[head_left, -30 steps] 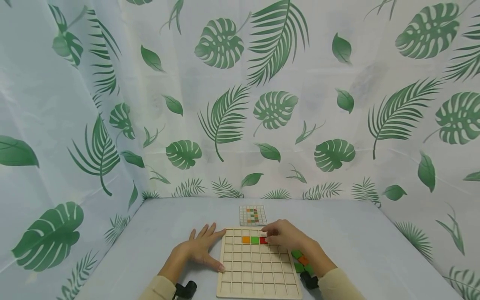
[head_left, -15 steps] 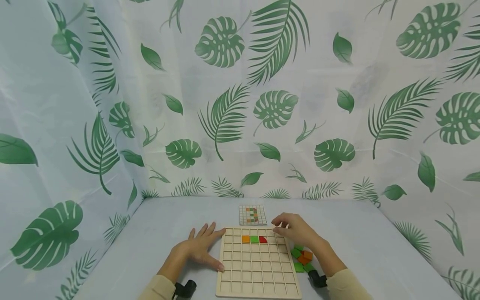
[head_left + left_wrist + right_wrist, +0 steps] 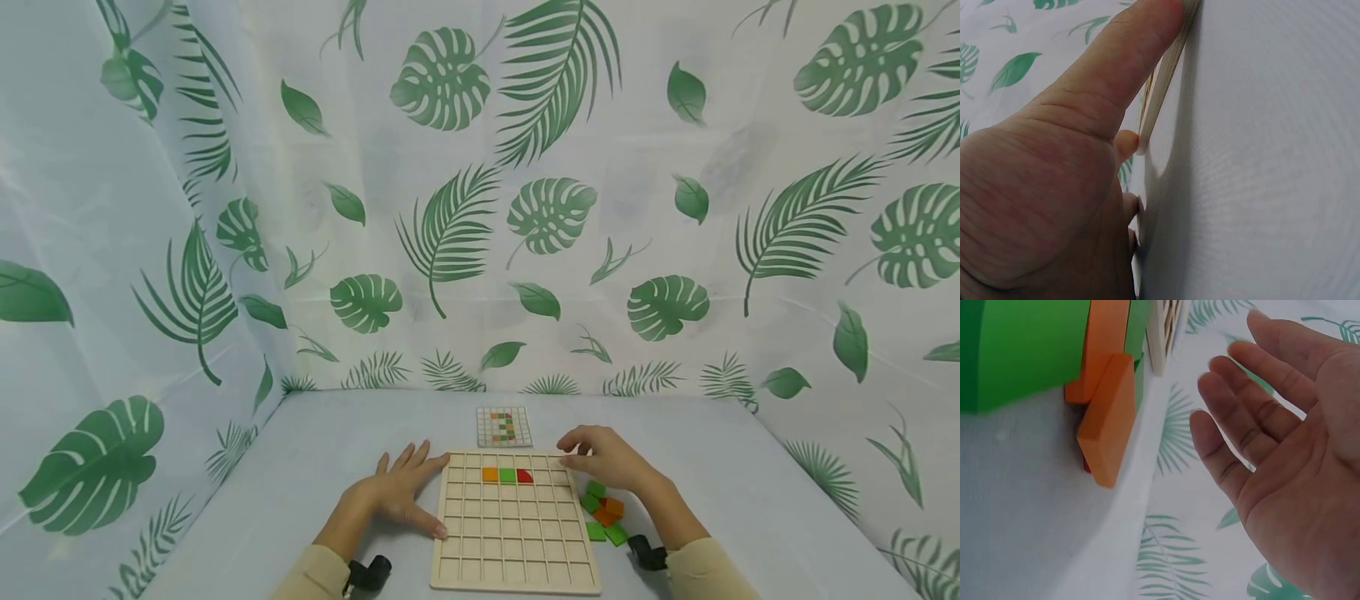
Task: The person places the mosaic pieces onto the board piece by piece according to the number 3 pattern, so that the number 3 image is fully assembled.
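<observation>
A wooden grid board [image 3: 513,529] lies on the table, with an orange tile [image 3: 490,474], a green tile [image 3: 507,475] and a red tile with one rounded corner [image 3: 525,476] side by side in its second row. My left hand [image 3: 401,493] is spread along the board's left edge, thumb and a fingertip touching it; the thumb also shows against the rim in the left wrist view. Near the upper right corner hovers my right hand [image 3: 606,458], holding nothing; its fingers [image 3: 1225,456] are loosely bent in the right wrist view.
Several loose green and orange tiles [image 3: 613,508] lie in a heap right of the board, a bit of red among them. Behind the board lies a pattern card [image 3: 504,426] with a small coloured grid. Leaf-print curtains [image 3: 480,208] stand behind and at the sides.
My right hand has let go of the red tile and moved right, away from it. More of the loose tile heap now shows. The left hand stays in place.
</observation>
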The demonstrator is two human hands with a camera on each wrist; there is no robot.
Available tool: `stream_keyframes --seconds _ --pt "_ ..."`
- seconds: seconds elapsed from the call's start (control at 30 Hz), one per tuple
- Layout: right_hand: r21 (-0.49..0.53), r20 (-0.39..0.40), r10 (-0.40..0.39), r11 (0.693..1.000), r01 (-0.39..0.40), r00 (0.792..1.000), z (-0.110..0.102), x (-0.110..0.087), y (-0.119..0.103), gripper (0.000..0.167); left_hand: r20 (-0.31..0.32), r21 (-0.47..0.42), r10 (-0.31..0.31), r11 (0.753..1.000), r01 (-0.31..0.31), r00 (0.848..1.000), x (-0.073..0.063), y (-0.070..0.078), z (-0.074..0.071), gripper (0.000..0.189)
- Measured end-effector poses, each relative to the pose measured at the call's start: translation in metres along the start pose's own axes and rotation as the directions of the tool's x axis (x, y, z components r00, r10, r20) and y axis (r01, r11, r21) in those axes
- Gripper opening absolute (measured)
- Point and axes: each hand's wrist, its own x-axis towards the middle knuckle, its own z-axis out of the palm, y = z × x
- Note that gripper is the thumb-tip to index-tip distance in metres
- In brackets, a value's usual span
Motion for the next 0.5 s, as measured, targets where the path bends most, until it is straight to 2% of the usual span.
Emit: stream_keyframes --seconds 0.5 --pt "0.023 0.057 0.033 0.999 -0.034 0.998 -0.0097 -0.006 0.0066 0.023 -0.009 0.001 -0.011 1.0 0.011 1.0 -0.0012 0.0016 0.0 0.125"
